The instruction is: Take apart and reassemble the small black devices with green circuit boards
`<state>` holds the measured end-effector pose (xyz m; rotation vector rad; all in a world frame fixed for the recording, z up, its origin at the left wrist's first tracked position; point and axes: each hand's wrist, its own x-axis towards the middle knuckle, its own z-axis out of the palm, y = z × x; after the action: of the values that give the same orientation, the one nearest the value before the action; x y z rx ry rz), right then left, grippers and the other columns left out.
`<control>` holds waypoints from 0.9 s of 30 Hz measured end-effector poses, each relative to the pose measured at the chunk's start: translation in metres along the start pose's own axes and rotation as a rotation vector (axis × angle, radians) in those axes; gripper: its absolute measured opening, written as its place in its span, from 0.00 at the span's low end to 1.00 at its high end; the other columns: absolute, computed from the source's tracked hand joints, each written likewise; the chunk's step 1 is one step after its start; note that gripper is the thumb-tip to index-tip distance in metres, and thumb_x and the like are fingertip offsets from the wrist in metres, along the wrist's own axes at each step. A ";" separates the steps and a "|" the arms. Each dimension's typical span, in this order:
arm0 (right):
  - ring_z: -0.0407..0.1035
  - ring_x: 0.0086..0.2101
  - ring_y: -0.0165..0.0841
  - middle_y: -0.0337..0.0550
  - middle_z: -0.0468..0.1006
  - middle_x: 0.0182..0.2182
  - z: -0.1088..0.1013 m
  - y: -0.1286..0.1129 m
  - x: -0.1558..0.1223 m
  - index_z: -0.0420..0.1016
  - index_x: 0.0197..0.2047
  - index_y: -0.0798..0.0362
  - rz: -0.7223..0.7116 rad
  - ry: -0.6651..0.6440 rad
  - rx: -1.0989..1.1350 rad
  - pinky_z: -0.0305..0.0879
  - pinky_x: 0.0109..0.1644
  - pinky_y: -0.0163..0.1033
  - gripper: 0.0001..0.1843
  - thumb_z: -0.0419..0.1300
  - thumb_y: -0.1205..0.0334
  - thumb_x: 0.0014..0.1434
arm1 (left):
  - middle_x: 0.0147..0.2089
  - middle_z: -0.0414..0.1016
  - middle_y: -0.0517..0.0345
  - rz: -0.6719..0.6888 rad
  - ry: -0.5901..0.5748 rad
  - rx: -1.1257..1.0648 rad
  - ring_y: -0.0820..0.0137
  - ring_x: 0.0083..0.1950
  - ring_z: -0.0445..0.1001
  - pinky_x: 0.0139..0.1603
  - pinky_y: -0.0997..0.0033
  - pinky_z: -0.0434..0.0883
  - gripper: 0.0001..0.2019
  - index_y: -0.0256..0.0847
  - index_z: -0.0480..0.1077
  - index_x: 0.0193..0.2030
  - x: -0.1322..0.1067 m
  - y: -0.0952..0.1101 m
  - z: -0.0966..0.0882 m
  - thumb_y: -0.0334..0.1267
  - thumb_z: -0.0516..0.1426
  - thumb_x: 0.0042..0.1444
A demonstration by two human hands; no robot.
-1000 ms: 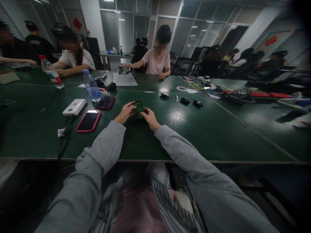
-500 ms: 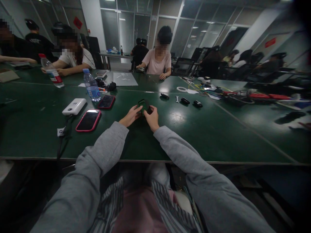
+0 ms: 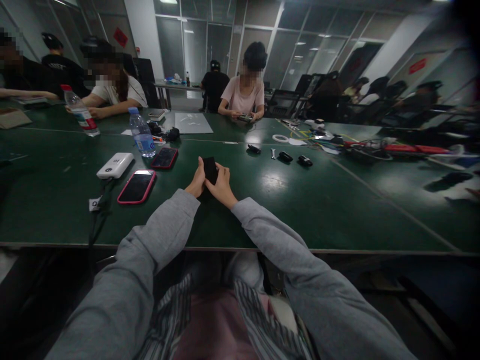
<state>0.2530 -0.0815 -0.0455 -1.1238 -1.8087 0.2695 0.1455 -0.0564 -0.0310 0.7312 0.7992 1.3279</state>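
Both hands hold a small black rectangular case (image 3: 210, 170) just above the green table (image 3: 232, 225). My left hand (image 3: 197, 181) is closed on its left side, the thumb along the edge. My right hand (image 3: 221, 186) grips it from the lower right, fingers wrapped behind. A plain dark face of the case is turned toward me; its far side is hidden. Left of my hands lie a dark phone with a red edge (image 3: 164, 157) and a phone in a pink case (image 3: 137, 187). To the right are a small wrench (image 3: 273, 153) and several small black objects (image 3: 285, 157).
A white power bank (image 3: 115, 166) with a cable lies at the left, near a blue-capped water bottle (image 3: 142, 137) and a red-capped bottle (image 3: 83, 114). Tangled cables (image 3: 330, 140) and a white tape roll (image 3: 280, 138) lie at the back right. A person in pink (image 3: 245, 95) sits opposite.
My hands have turned the case from its green circuit-board side to a plain black face and shifted it slightly left. The person opposite has brought both hands together on an object.
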 end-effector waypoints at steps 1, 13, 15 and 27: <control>0.57 0.58 0.45 0.56 0.62 0.54 0.001 0.000 0.000 0.57 0.65 0.55 0.005 -0.006 0.016 0.59 0.66 0.56 0.37 0.64 0.60 0.54 | 0.39 0.80 0.47 0.003 0.024 -0.009 0.62 0.45 0.79 0.48 0.65 0.74 0.34 0.39 0.74 0.50 0.000 0.000 0.000 0.67 0.46 0.61; 0.58 0.59 0.41 0.52 0.56 0.55 0.001 -0.021 -0.005 0.58 0.62 0.50 0.052 0.055 0.129 0.62 0.67 0.53 0.34 0.65 0.60 0.55 | 0.33 0.79 0.45 -0.113 -0.049 -0.237 0.59 0.40 0.80 0.41 0.63 0.77 0.39 0.36 0.76 0.43 -0.003 0.012 -0.005 0.71 0.40 0.60; 0.59 0.59 0.41 0.51 0.57 0.55 0.000 -0.026 -0.007 0.57 0.62 0.49 0.069 0.038 0.109 0.64 0.65 0.53 0.33 0.64 0.59 0.57 | 0.33 0.79 0.46 -0.127 -0.055 -0.243 0.60 0.39 0.80 0.41 0.63 0.77 0.38 0.36 0.77 0.43 -0.004 0.013 -0.005 0.70 0.41 0.60; 0.66 0.53 0.41 0.49 0.62 0.55 -0.010 -0.031 -0.005 0.56 0.66 0.45 0.124 -0.128 0.073 0.69 0.58 0.52 0.33 0.61 0.56 0.59 | 0.38 0.81 0.46 -0.177 -0.128 -0.265 0.60 0.41 0.80 0.44 0.63 0.77 0.38 0.36 0.76 0.51 -0.007 0.016 -0.006 0.69 0.43 0.60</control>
<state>0.2437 -0.1056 -0.0249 -1.1921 -1.8279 0.4869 0.1314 -0.0617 -0.0199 0.5166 0.5585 1.1861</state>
